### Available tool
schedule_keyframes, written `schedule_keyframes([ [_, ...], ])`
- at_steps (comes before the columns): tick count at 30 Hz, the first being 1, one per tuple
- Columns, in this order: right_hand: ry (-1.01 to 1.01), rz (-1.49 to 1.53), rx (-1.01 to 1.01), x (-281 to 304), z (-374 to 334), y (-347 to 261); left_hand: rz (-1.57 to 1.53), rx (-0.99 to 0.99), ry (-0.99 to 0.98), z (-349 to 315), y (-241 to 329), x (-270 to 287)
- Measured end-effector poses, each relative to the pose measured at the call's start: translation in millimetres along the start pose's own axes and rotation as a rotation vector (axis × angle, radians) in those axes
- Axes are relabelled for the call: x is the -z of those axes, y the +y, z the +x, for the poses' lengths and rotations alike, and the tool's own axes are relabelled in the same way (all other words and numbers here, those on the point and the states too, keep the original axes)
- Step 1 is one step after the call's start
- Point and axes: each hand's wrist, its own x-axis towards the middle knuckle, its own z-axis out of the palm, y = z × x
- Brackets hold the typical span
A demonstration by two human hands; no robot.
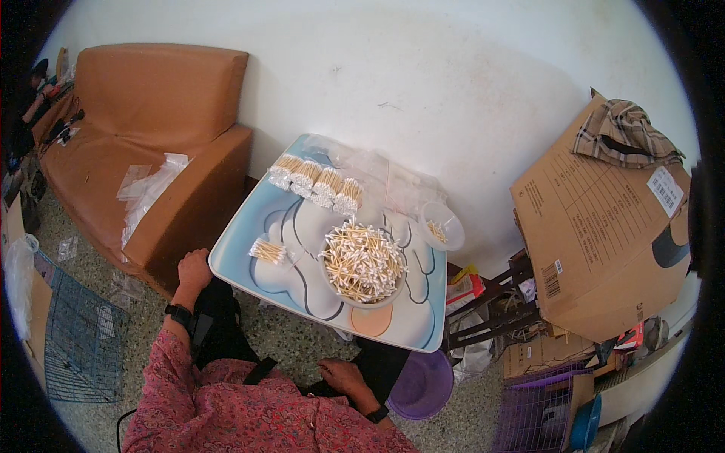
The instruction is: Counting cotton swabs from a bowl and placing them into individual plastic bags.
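Observation:
My left hand (195, 269) is beside the left corner of a blue-and-white patterned table (302, 298), its fingers curled with nothing visible in them. Low over my lap, my right hand (343, 375) is loosely closed and apart from the tabletop. A round bowl (368, 305) heaped with loose cotton swabs (364, 260) stands on the table. Several bagged bundles of swabs (315, 181) line the far left edge. One more small swab pack (268, 251) lies nearer my left hand. At the far right, a tilted translucent container (442, 226) has a few swabs inside.
Clear plastic bags (377, 170) lie along the table's far edge by the wall. A brown sofa (158, 94) bears more plastic bags on the left. To the right leans a large cardboard box (596, 226). A purple basin (423, 385) sits on the floor below the table.

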Motion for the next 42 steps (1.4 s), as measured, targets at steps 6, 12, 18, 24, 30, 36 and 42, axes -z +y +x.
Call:
schedule_keyframes([
  [6, 0.009, 0.011, -0.001, -2.9, -0.5, 2.7, -0.005, -0.013, 0.017, -1.8, 2.7, 3.0],
  [12, -0.013, 0.008, -0.012, -0.6, 1.3, 1.6, 0.012, -0.002, 0.009, 0.5, 1.7, 1.9],
  [18, -0.018, 0.006, -0.012, -1.0, 1.4, 2.3, 0.012, 0.005, 0.006, -0.6, 4.7, 5.7],
  [24, -0.005, 0.016, -0.009, -0.9, 0.5, 1.6, 0.013, 0.012, -0.004, -0.6, 4.5, 5.3],
  [30, -0.004, 0.022, -0.022, -4.4, 1.9, 4.2, 0.004, 0.021, -0.019, 0.6, 5.8, 6.3],
  [36, 0.006, 0.013, -0.014, -2.0, 1.1, 1.5, 0.0, 0.019, -0.021, 0.0, 5.4, 6.8],
  [42, 0.009, -0.011, 0.008, -0.4, 0.3, 0.7, -0.002, 0.021, -0.029, -0.2, 6.1, 8.4],
])
